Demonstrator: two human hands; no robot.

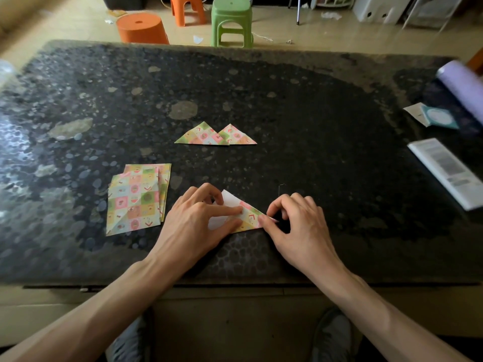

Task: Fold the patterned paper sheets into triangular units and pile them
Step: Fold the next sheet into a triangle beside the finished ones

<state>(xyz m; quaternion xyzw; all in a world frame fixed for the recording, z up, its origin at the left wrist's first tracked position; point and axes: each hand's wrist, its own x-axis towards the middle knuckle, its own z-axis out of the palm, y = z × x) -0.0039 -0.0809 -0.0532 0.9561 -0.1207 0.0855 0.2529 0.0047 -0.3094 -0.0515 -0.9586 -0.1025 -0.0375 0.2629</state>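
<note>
The half-folded sheet (251,216) lies on the desk (313,158) between the two grips, close to the near edge. It shows a checked pattern of pink, green and yellow squares on its right part. Its plain white underside is turned up on the left part, rising to a point beyond the left grip.

The left grip (198,220) lies on the sheet from the left. Its forefinger and thumb are stretched out flat and press the paper down, while the other fingers are bent over the sheet's far edge. The right grip (295,220) pinches the sheet's right corner between thumb and forefinger, with its remaining fingers curled in. Both bare forearms reach in from the near side.

Just left of the left grip sits a loose stack of flat sheets (136,199) in the same pattern, slightly fanned. Beyond both grips, well apart from them, two folded triangles (202,135) lie side by side, their edges overlapping.

Far to the right of the right grip are a white leaflet (444,171), a small teal packet (437,117) and a pale purple roll (462,84). Past the desk's far edge stand a green stool (231,22) and an orange stool (183,10), with an orange tub (142,28) upside down on the floor. Nothing lies between the grips and the sheet.
</note>
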